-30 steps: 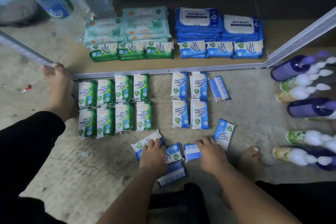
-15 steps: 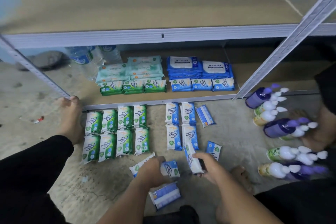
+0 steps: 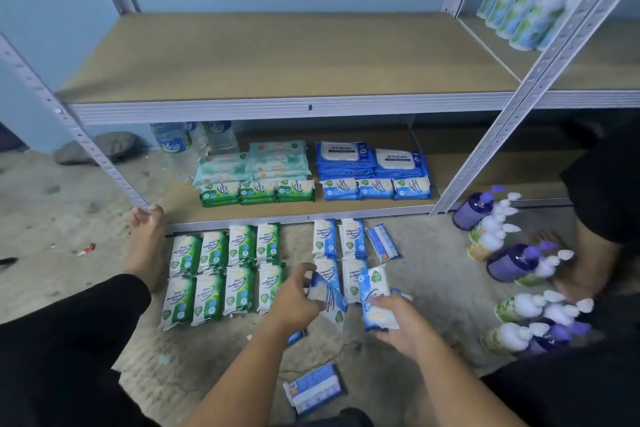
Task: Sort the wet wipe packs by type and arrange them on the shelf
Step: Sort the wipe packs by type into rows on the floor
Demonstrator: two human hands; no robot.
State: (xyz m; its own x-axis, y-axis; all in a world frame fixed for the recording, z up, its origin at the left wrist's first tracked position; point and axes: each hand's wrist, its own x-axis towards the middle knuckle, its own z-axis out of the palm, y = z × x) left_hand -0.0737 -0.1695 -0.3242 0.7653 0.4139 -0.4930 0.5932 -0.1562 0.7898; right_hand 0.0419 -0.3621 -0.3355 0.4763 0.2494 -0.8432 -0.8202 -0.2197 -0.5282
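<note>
The left hand (image 3: 294, 302) gripped a blue-and-white pack (image 3: 329, 303), fingers curled round it. At its three o'clock, the right hand (image 3: 398, 326) clasped a second blue pack (image 3: 375, 298). Green "Pine Antibacterial Wipes" packs (image 3: 221, 274) lay on the floor at nine o'clock. "antabax" packs (image 3: 370, 158) sat on the bottom shelf (image 3: 491, 177) at twelve.
</note>
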